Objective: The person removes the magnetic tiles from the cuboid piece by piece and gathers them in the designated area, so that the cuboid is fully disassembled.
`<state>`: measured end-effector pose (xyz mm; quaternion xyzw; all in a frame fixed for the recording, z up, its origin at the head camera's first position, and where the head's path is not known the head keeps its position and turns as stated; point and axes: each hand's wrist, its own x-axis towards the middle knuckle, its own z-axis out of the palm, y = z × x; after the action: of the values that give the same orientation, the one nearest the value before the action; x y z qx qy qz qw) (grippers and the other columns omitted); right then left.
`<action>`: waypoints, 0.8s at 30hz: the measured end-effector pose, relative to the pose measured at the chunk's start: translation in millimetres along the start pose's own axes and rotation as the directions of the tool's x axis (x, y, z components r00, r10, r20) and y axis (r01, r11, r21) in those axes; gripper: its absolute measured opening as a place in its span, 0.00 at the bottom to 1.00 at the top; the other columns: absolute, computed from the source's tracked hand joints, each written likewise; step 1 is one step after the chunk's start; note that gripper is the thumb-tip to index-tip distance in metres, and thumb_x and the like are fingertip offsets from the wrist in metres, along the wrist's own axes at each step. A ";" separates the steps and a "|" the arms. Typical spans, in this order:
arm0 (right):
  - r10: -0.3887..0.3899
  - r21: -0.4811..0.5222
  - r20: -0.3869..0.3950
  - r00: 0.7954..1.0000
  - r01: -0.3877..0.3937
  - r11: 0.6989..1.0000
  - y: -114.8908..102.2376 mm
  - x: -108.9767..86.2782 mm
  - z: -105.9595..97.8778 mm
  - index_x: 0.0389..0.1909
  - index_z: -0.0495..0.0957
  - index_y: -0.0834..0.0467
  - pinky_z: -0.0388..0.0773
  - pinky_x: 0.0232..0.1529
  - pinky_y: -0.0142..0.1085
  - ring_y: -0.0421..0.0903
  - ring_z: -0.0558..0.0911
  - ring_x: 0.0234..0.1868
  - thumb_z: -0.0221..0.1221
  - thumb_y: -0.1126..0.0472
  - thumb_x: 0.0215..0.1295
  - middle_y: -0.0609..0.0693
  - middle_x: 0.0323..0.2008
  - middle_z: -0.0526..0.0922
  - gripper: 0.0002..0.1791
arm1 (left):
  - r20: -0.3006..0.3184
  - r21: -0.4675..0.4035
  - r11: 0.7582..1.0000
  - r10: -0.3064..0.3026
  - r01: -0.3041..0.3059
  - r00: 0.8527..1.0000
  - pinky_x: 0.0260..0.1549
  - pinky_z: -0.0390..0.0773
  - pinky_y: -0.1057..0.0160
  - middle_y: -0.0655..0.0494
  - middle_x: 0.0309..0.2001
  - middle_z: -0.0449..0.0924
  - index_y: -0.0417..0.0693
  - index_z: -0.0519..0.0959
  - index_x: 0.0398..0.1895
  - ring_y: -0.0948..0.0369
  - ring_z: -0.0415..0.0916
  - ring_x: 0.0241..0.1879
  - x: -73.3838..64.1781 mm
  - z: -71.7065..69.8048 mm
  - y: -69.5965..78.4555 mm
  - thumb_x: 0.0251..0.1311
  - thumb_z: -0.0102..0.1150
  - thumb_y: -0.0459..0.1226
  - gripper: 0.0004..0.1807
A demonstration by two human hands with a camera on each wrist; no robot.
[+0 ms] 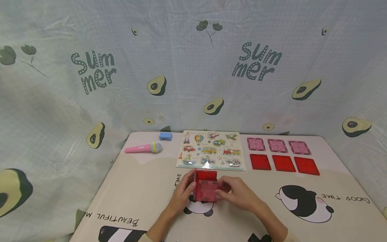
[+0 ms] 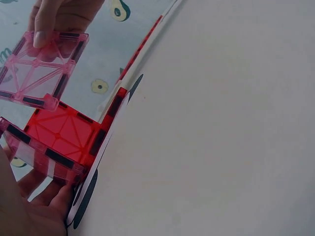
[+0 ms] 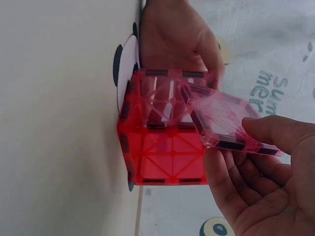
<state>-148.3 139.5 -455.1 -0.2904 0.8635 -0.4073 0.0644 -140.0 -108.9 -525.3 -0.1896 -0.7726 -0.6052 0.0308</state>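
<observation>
A small structure of magnetic tiles stands in front of me: a red tile lies as the base, a red tile (image 3: 172,156) rises at the back, and a pink tile (image 3: 165,98) stands upright on the left. My left hand (image 1: 180,195) holds that left pink tile from its outer side, thumb near its front edge. Between thumb and fingers my right hand (image 1: 240,194) pinches another pink magnetic tile (image 1: 207,191). This tile is tilted over the base, and its edge is close to the standing tiles. Whether they touch I cannot tell.
Behind the structure lies a vehicle picture puzzle board (image 1: 211,150). Pink tiles (image 1: 277,146) and red tiles (image 1: 283,163) lie in two rows at the back right. A pink toy microphone (image 1: 142,148) and a blue block (image 1: 165,136) are at the back left.
</observation>
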 end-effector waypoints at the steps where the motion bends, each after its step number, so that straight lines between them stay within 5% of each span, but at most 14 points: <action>1: 0.007 0.006 -0.009 1.000 -0.007 1.000 -0.4 -0.3 -1.5 0.41 0.82 0.53 0.82 0.38 0.26 0.33 0.78 0.33 0.66 0.57 0.64 0.41 0.33 0.84 0.07 | 0.002 -0.006 1.000 0.001 -0.001 1.000 0.63 0.74 0.67 0.42 0.72 0.66 0.43 0.57 0.77 0.43 0.70 0.68 -0.1 0.0 -0.3 0.75 0.42 0.37 0.28; 13: 0.073 0.029 -0.142 0.987 -0.070 0.997 -1.2 -4.4 -16.6 0.40 0.81 0.55 0.82 0.35 0.27 0.36 0.78 0.31 0.67 0.55 0.64 0.43 0.31 0.82 0.09 | 0.009 -0.020 1.000 0.012 -0.012 1.000 0.61 0.73 0.72 0.41 0.72 0.65 0.45 0.57 0.77 0.41 0.68 0.68 -0.2 0.0 -5.2 0.75 0.43 0.37 0.28; 24: 0.154 0.036 -0.272 0.950 -0.150 0.988 10.7 -9.2 -28.0 0.44 0.81 0.57 0.82 0.33 0.26 0.37 0.79 0.31 0.66 0.56 0.64 0.47 0.35 0.86 0.12 | 0.007 -0.021 1.000 -0.003 0.003 1.000 0.60 0.74 0.72 0.42 0.72 0.66 0.46 0.57 0.77 0.41 0.68 0.69 -0.6 0.0 -6.5 0.75 0.43 0.37 0.29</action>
<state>-155.3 168.6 -445.6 -0.1634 0.8808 -0.4438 -0.0226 -141.6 -110.3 -531.5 -0.1907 -0.7664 -0.6128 0.0252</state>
